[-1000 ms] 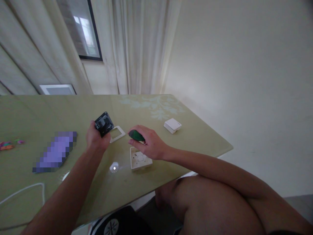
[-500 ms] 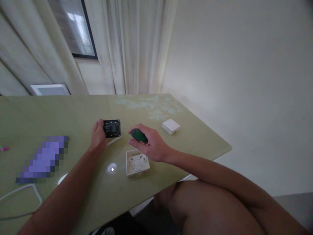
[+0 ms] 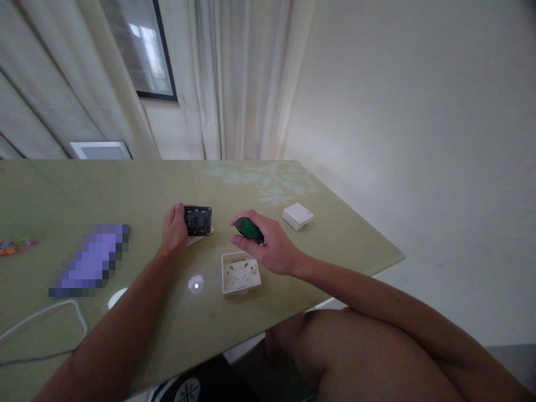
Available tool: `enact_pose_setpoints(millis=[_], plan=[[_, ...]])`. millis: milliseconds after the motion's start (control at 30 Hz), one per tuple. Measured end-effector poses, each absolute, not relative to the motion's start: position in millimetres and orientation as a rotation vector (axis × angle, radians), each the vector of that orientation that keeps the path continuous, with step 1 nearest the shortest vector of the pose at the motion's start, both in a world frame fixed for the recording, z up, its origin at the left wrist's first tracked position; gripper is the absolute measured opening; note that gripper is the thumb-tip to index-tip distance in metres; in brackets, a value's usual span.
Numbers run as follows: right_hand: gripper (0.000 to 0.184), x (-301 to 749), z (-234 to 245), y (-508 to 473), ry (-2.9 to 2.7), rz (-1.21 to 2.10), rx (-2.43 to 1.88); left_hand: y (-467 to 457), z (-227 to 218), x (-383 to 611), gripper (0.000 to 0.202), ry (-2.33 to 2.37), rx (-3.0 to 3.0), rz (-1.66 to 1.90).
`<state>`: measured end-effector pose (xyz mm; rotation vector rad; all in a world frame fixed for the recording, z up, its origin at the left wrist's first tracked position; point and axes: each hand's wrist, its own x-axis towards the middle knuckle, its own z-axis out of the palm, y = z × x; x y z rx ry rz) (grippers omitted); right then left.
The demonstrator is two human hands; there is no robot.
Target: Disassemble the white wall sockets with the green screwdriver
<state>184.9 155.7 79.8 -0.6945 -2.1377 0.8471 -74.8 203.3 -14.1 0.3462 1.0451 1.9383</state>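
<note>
My left hand (image 3: pixel 175 229) is closed round a small black switch module (image 3: pixel 198 220), held low over a white frame piece (image 3: pixel 196 239) that lies on the green table (image 3: pixel 138 195). My right hand (image 3: pixel 268 245) is wrapped round a dark green tool handle (image 3: pixel 249 229). The tool's tip is hidden. Just below my right hand sits an open white mounting box (image 3: pixel 240 272), hollow side up. A white switch cover (image 3: pixel 297 215) lies further back to the right.
A blurred purple object (image 3: pixel 90 259) lies left of my left arm. A white cable (image 3: pixel 46 318) loops at the near left. Colourful small bits (image 3: pixel 14 245) lie at the far left edge. The table's right edge (image 3: pixel 377 245) drops to the floor. Curtains hang behind.
My left hand has turned the black module from tilted upward to level and lowered it onto the white frame piece. My right hand kept its grip on the green handle.
</note>
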Motion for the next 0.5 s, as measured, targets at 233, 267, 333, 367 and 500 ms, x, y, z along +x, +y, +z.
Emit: enact_pose_setpoints(millis=[233,267,333,367,500], plan=[[0.021,195.1,81.4,154.4,-2.155,0.738,-0.745,194.2,4.0,-71.3,0.033,1.278,0.495,2.052],[0.022,196.9,81.1,153.9,-2.214,0.725,-0.754,191.3,6.8,-68.5,0.035,1.325,0.578,2.051],[0.028,199.9,79.0,152.0,-2.41,0.711,-0.78,184.7,10.4,-59.3,0.036,1.401,0.765,2.013],[0.033,200.8,77.2,150.7,-2.533,0.694,-0.8,181.6,10.9,-52.9,0.035,1.415,0.848,1.979],[0.045,198.7,64.2,144.5,-2.959,0.512,-0.78,175.3,5.6,-21.2,0.031,1.36,1.069,1.82]])
